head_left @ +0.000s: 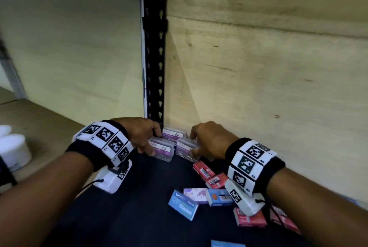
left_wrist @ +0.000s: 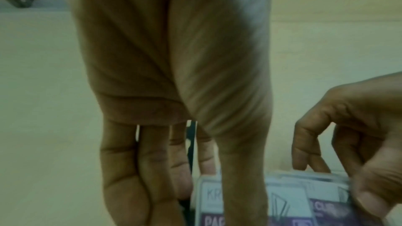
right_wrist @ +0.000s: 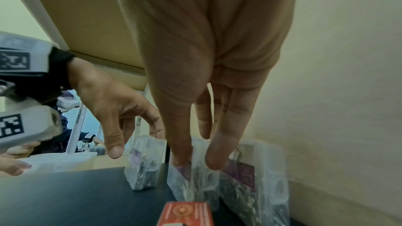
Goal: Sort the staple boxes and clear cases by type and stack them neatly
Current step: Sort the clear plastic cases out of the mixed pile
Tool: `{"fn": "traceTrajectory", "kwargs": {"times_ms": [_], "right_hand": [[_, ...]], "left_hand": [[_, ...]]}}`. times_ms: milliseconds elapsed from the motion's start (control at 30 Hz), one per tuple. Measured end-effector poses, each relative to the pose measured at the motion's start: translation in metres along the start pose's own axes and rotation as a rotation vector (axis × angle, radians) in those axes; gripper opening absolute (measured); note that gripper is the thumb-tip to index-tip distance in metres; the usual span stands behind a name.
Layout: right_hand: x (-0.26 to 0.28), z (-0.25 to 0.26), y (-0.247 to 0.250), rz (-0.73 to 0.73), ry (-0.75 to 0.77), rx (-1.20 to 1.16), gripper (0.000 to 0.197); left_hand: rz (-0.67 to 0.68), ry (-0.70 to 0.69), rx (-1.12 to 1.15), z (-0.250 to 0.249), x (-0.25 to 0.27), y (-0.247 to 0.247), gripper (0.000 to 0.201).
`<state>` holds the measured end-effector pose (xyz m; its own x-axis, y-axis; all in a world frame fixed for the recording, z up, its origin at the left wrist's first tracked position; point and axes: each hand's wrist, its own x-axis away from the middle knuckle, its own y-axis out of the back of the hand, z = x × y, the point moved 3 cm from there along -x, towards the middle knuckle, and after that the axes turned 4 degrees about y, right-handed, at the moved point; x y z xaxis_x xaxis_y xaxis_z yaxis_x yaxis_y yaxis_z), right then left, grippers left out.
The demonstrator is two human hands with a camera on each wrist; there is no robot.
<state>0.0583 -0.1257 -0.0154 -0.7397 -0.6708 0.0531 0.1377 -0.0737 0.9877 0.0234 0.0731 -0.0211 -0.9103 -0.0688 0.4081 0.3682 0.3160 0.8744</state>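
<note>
Gripping clear cases [head_left: 180, 146] with purple labels | left hand [head_left: 139, 134], right hand [head_left: 211, 140] each pinch one

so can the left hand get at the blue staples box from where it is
Probably yes. The blue staples box lies open on the dark shelf with nothing on it; the left hand, now at the clear cases, would just need to draw back.

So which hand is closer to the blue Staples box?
Right. The right hand is at the clear cases, behind the blue Staples box; the left hand is further left.
</note>
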Motion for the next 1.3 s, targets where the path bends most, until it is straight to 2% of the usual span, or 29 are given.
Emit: {"fn": "traceTrajectory", "kwargs": {"times_ms": [67, 133, 200, 300, 400, 533, 667, 767, 1033, 1200, 1300], "right_hand": [[0.002, -0.002, 0.005, -0.028, 0.011, 0.015, 0.048], [0.008, -0.005, 0.012, -0.051, 0.02, 0.028, 0.037], [0.017, -0.012, 0.017, -0.032, 0.027, 0.033, 0.022], [0.033, -0.025, 0.018, 0.119, 0.02, 0.021, 0.014], [0.046, -0.036, 0.013, 0.282, 0.037, 0.022, 0.022], [0.053, -0.047, 0.004, 0.36, 0.035, 0.039, 0.034], [0.054, -0.053, -0.004, 0.379, 0.044, 0.041, 0.043], [0.051, -0.055, -0.007, 0.381, 0.057, 0.033, 0.042], [0.061, -0.065, -0.003, 0.354, 0.075, 0.005, 0.037], [0.08, -0.08, 0.014, 0.298, 0.039, -0.025, 0.035], [0.097, -0.091, 0.028, 0.266, -0.005, -0.034, 0.035]], "left_hand": [[-0.118, 0.025, -0.157, -0.006, 0.009, 0.009, 0.057], [-0.254, -0.039, -0.236, -0.018, 0.02, 0.016, 0.043], [-0.321, -0.165, -0.222, -0.037, 0.029, 0.018, 0.027], [-0.229, -0.312, -0.242, -0.07, 0.037, 0.006, 0.021], [-0.132, -0.399, -0.329, -0.096, 0.034, -0.009, 0.026], [-0.086, -0.435, -0.379, -0.115, 0.024, -0.025, 0.035], [-0.069, -0.437, -0.442, -0.123, 0.014, -0.035, 0.044], [-0.069, -0.424, -0.503, -0.126, 0.007, -0.039, 0.048], [-0.096, -0.429, -0.643, -0.136, 0.002, -0.047, 0.039], [-0.113, -0.416, -0.626, -0.145, 0.016, -0.039, 0.034], [-0.12, -0.424, -0.533, -0.156, 0.028, -0.029, 0.037]]}}
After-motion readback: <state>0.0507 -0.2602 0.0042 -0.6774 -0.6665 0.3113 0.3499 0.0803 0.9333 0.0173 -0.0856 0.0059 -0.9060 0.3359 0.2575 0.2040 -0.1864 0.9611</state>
